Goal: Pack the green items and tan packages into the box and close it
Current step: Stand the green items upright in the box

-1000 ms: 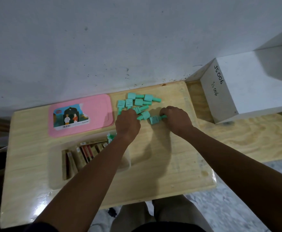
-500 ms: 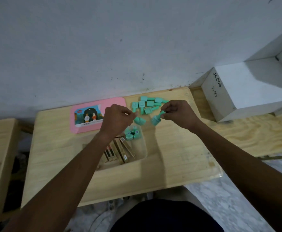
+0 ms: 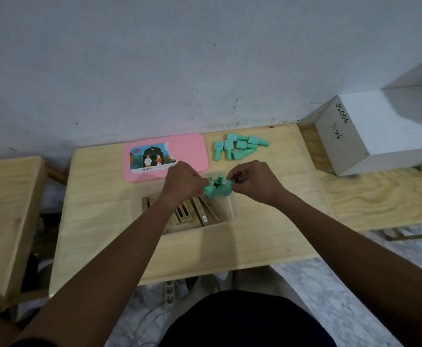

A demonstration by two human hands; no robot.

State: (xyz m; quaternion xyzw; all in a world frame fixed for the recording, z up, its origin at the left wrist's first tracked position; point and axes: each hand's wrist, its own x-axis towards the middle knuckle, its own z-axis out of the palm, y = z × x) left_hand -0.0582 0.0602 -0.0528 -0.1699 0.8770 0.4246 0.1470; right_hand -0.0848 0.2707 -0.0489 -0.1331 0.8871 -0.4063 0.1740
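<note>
Two hands meet over the far right corner of the clear plastic box [image 3: 231, 211]: the left hand [image 3: 183, 182] and right hand [image 3: 253, 180] each pinch a small mint-green bottle [image 3: 211, 191] there, beside upright tan packages [image 3: 192, 212]. More green bottles [image 3: 240, 146] lie on the pale wooden table [image 3: 104, 221] beside the pink lid [image 3: 192, 151].

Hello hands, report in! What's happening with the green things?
Left hand and right hand each setting a green item into the box. Green pile still out. Pink lid off.
</note>
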